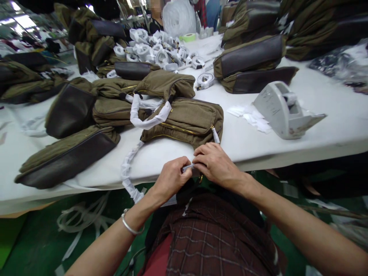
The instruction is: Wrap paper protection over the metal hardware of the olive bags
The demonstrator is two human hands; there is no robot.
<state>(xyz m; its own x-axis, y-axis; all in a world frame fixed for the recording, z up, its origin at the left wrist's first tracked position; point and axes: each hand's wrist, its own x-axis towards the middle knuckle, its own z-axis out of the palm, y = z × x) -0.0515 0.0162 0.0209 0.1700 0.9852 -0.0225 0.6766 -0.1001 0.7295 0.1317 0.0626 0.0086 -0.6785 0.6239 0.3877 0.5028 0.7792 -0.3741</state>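
Observation:
At the table's near edge, my left hand (173, 177) is closed in a pinch on a small pale strip (188, 167). Close beside it, the fingers of my right hand (216, 163) are pressed together at the strip's other end, against the near side of an olive fabric bag (186, 115). A gold metal fitting (200, 178) hangs just below the right fingers. The bag has a gold zip, a handle wrapped in white (152, 122) and a white-wrapped zip pull (215, 135). Another white-wrapped strap (126, 168) curves down over the edge, passing behind my left forearm.
More olive bags with dark bases (69, 157) lie to the left, and others are stacked at the back right (250, 57). A grey tape dispenser (278, 111) stands right, beside white paper slips (248, 117). Coiled wrapped straps (155, 48) are heaped behind; a person stands beyond.

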